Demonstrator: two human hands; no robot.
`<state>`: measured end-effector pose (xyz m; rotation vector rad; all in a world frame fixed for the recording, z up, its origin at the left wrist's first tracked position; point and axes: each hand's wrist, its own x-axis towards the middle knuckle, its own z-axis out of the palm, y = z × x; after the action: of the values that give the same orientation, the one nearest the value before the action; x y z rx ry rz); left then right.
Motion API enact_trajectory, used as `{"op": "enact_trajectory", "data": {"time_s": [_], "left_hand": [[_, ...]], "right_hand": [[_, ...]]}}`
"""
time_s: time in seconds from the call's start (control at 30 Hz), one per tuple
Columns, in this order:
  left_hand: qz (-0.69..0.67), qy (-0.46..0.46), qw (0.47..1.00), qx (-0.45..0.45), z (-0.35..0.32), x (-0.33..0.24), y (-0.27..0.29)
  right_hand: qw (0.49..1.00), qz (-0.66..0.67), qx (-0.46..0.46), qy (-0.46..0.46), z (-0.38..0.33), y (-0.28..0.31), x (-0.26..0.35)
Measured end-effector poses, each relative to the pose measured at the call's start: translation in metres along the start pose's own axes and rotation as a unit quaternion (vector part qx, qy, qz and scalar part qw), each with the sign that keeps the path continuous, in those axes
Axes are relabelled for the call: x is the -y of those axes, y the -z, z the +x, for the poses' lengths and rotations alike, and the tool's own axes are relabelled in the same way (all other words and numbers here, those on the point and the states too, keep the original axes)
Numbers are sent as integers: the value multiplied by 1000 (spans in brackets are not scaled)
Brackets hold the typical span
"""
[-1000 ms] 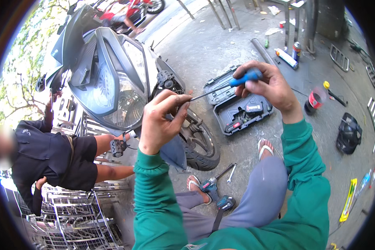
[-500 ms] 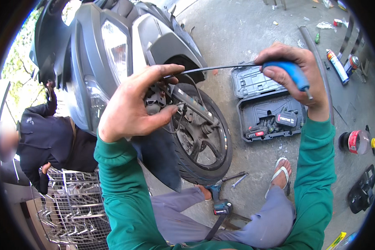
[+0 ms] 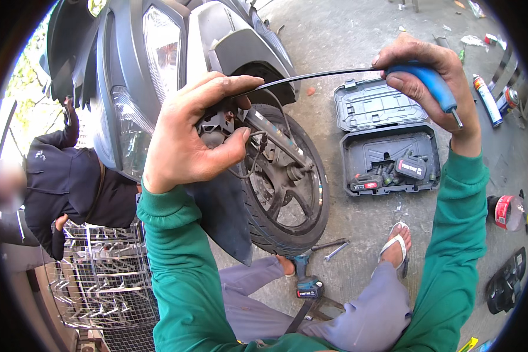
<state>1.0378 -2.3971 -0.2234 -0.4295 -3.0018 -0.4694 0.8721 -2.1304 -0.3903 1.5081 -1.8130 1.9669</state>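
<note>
In front of my chest, the screwdriver (image 3: pixel 426 83) lies crosswise between my two hands. My right hand (image 3: pixel 455 75) is closed firmly round the blue handle, thumb along one side and fingers curled over the other, I judge so it cannot twist; a bit of metal pokes out past the butt. My left hand (image 3: pixel 179 141) is half open, the thumb well apart from the fingers; the far end of the thin shaft (image 3: pixel 328 73) runs under my index finger, which seems to be there to steady it, though I cannot tell whether the fingers behind nip it. The shaft looks bowed, perhaps only from the lens. Just beyond my left hand are the scooter (image 3: pixel 218 26) and its front wheel (image 3: pixel 286 190), close enough to work on without a step. The case (image 3: pixel 364 149) lies open on the floor below the shaft, batteries (image 3: pixel 413 168) loose in its tray, probably left so for easy picking. The drill (image 3: pixel 302 268) lies between my feet, near the left one, with a wrench (image 3: pixel 337 251) beside it, likely for reach. Out to the right are two cans (image 3: pixel 487 101) and a bottle (image 3: pixel 506 212); to the left, a person (image 3: pixel 76 179) in dark clothes stands beside the scooter.
</note>
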Motion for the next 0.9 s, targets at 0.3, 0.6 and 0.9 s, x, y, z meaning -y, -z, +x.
{"op": "enact_trajectory", "data": {"time_s": [0.3, 0.6, 0.9], "left_hand": [[-8, 12, 1000, -4, -3, 2, 0], [-11, -13, 1000, -17, -3, 7, -2], [-27, -25, 998, -44, -4, 9, -4]], "right_hand": [[946, -263, 21, 190, 22, 13, -4], [949, -264, 43, 168, 34, 20, 19], [873, -401, -28, 277, 38, 13, 24]]}}
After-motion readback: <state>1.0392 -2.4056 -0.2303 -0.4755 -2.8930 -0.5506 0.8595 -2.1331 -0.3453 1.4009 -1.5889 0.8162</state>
